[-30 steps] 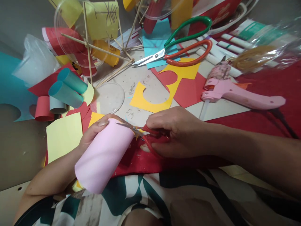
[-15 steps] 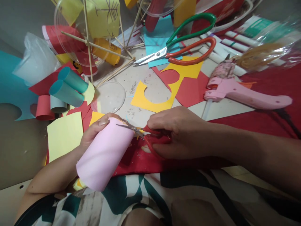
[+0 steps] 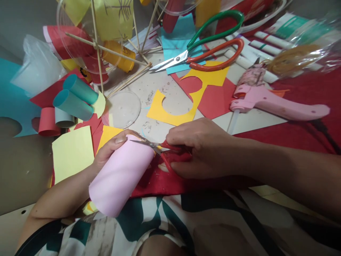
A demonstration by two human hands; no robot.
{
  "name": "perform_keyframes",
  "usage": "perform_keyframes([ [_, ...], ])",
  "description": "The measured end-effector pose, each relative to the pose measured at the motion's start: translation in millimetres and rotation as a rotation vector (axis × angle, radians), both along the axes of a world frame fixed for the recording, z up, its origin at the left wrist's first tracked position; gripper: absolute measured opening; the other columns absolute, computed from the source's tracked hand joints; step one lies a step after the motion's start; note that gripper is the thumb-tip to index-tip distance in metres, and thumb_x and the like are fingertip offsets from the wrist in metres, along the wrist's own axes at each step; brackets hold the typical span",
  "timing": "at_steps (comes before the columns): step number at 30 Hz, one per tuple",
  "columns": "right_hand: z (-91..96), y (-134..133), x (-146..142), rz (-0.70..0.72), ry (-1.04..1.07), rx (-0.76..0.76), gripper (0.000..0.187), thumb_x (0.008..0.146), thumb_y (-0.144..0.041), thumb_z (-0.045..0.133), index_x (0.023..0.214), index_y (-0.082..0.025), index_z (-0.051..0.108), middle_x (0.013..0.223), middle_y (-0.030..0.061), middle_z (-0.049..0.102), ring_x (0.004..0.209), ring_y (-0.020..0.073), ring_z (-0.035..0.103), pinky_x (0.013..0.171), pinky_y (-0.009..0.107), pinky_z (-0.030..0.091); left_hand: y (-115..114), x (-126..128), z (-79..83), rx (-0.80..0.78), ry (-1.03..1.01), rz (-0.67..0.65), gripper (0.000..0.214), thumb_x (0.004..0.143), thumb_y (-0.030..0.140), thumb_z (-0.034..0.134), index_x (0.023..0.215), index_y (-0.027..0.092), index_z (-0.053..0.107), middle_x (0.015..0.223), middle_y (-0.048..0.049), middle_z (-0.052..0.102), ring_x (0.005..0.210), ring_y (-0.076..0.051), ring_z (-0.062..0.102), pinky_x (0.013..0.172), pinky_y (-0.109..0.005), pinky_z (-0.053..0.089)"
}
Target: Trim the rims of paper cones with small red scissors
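My left hand (image 3: 112,147) is wrapped round a pink paper tube (image 3: 121,176) that lies slanted over my lap, its far end pointing up and right. My right hand (image 3: 198,147) grips small red-handled scissors (image 3: 162,149). Their blades rest at the tube's far rim, close to my left thumb. A red paper sheet (image 3: 160,181) lies under both hands.
Large scissors (image 3: 202,53) with green and red handles lie at the back. A pink glue gun (image 3: 274,103) lies on the right. Teal paper tubes (image 3: 76,97), a clear round lid (image 3: 124,108), yellow cut paper (image 3: 170,110) and a stick frame (image 3: 101,49) crowd the left and middle.
The scissor blades have shifted slightly along the tube's rim. Both hands and the tube stay almost where they were; the view has drifted a little.
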State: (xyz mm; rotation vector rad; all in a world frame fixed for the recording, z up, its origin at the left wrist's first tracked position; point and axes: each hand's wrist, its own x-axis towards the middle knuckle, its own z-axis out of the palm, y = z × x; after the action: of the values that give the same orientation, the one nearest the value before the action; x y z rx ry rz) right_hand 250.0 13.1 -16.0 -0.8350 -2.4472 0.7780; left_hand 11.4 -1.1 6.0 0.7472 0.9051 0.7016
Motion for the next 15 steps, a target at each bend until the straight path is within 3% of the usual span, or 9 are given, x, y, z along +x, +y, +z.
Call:
perform_keyframes([
  [9, -6.0, -5.2, -0.2, -0.029, 0.167, 0.036, 0.028, 0.07, -0.027, 0.06, 0.053, -0.019, 0.039, 0.05, -0.0049, 0.042, 0.049, 0.0079, 0.032, 0.05, 0.026, 0.017, -3.9, 0.9, -0.5, -0.02, -0.057, 0.007, 0.022, 0.072, 0.032, 0.073, 0.086, 0.016, 0.074, 0.087, -0.0053, 0.075, 0.08, -0.02, 0.07, 0.074, -0.029, 0.055],
  [15, -4.7, -5.9, 1.2, 0.018, 0.194, -0.029, 0.029, 0.072, -0.022, 0.059, 0.054, -0.019, 0.036, 0.05, -0.0048, 0.043, 0.048, 0.0072, 0.032, 0.05, 0.027, 0.018, -6.7, -1.9, -0.2, -0.096, -0.079, -0.01, 0.021, 0.076, 0.036, 0.069, 0.09, 0.02, 0.07, 0.088, -0.0045, 0.075, 0.073, -0.024, 0.071, 0.065, -0.036, 0.058],
])
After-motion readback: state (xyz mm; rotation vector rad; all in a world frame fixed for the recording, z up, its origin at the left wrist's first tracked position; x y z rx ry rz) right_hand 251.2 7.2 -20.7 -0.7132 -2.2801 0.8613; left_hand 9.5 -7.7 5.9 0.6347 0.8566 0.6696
